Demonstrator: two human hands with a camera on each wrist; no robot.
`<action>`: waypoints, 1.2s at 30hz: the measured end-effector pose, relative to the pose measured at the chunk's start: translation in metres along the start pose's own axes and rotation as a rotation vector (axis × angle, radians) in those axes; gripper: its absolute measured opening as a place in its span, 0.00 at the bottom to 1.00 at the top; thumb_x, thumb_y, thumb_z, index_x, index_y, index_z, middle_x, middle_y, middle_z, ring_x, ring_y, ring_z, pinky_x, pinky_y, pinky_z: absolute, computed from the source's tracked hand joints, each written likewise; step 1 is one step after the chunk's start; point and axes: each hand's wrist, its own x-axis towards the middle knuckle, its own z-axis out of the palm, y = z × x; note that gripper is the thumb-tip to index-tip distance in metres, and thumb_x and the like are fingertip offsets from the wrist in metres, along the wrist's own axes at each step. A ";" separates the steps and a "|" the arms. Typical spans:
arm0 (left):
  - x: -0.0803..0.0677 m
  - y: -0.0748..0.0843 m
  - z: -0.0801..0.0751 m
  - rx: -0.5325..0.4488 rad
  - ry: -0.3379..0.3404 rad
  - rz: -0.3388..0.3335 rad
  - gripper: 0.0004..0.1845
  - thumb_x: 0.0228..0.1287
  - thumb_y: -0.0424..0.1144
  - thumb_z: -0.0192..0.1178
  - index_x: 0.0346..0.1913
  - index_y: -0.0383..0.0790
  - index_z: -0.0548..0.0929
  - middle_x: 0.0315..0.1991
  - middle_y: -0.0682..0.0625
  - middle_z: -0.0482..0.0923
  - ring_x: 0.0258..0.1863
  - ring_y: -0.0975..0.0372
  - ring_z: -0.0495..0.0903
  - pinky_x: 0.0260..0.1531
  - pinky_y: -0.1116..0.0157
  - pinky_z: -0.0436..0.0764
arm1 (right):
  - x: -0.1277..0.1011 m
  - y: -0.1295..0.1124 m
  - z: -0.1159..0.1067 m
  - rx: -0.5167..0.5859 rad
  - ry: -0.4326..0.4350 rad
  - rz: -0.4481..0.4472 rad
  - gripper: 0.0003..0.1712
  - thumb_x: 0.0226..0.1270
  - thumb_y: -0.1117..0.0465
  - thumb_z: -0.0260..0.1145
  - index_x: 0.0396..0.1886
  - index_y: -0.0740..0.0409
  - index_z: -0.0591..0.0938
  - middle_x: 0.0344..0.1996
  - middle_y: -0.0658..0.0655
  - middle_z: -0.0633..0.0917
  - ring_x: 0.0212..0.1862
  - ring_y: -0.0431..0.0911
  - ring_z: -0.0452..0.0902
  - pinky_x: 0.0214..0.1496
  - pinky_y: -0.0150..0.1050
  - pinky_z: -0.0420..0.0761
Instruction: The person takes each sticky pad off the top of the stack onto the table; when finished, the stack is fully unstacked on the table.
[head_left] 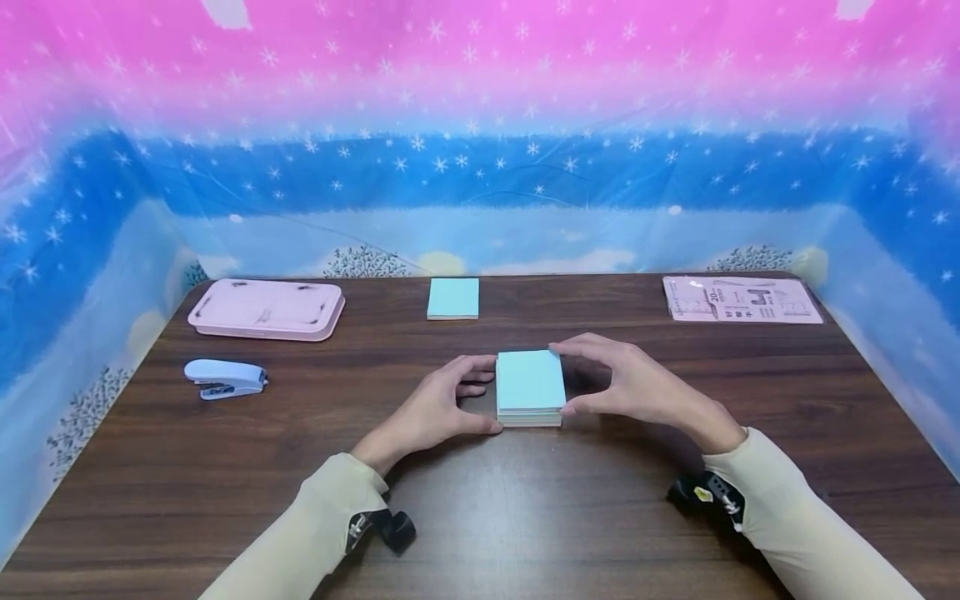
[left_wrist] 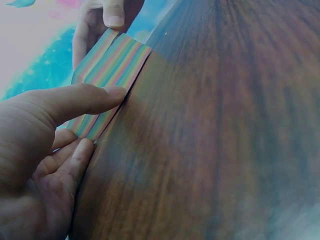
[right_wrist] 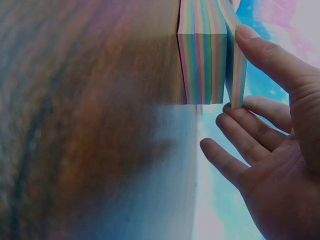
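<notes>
A stack of pale blue sticky-note pads (head_left: 530,385) lies on the brown table (head_left: 480,517) at the centre. My left hand (head_left: 480,396) pinches its left edge, with the index finger at the far corner and the thumb at the near corner. My right hand (head_left: 573,379) pinches the right edge the same way. In the left wrist view the thumb (left_wrist: 85,100) presses the rainbow-striped side of the stack (left_wrist: 112,70). In the right wrist view the thumb (right_wrist: 260,47) touches the top pad of the stack (right_wrist: 202,60), and the other fingers are spread loosely.
A single blue pad (head_left: 453,298) lies behind the stack. At the back left is a pink lidded case (head_left: 266,308), with a blue stapler (head_left: 225,378) in front of it. A printed packet (head_left: 741,299) lies at the back right. A starry plastic sheet walls the table.
</notes>
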 end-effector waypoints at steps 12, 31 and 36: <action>0.001 -0.001 0.001 -0.005 0.003 0.010 0.46 0.55 0.34 0.82 0.77 0.36 0.71 0.68 0.42 0.76 0.64 0.48 0.81 0.65 0.58 0.82 | 0.000 -0.003 -0.002 -0.039 0.012 0.002 0.47 0.58 0.45 0.85 0.75 0.53 0.78 0.70 0.55 0.79 0.71 0.54 0.74 0.71 0.63 0.76; -0.001 -0.002 0.002 -0.007 0.008 0.005 0.45 0.55 0.34 0.82 0.77 0.38 0.72 0.66 0.42 0.77 0.63 0.48 0.81 0.65 0.57 0.82 | -0.002 -0.005 -0.001 -0.084 0.082 -0.039 0.45 0.58 0.44 0.85 0.73 0.54 0.80 0.67 0.53 0.81 0.68 0.53 0.76 0.67 0.62 0.80; 0.000 -0.002 0.002 -0.001 0.010 0.005 0.46 0.55 0.35 0.82 0.77 0.39 0.72 0.66 0.42 0.77 0.63 0.48 0.81 0.65 0.57 0.82 | -0.001 -0.004 -0.001 -0.089 0.094 -0.041 0.46 0.57 0.44 0.85 0.73 0.55 0.80 0.68 0.54 0.80 0.69 0.54 0.76 0.67 0.63 0.80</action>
